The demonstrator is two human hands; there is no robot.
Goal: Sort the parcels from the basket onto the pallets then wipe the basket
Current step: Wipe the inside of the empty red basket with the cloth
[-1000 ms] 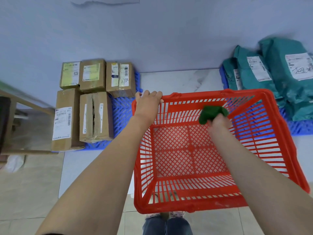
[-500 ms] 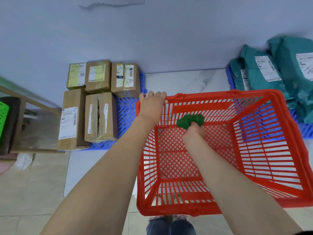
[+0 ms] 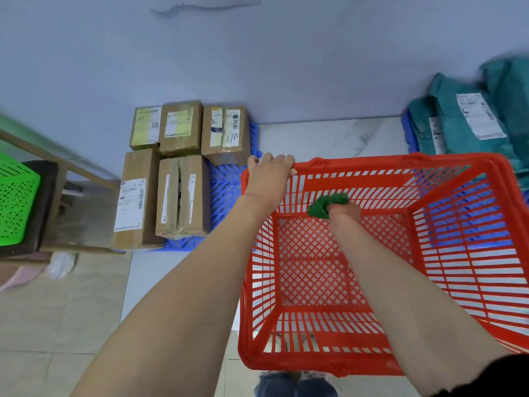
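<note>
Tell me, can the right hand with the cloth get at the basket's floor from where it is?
Probably yes. The right hand holds the cloth against the far wall inside the basket. The basket is empty and its top is open, so nothing blocks the way down. The left hand steadies the rim.

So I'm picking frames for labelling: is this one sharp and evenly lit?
Head view: the red basket, both hands and the cardboard boxes are sharp; the teal parcels at the right edge smear with blur; wide-angle bending at the borders; soft, even light, no glare.
</note>
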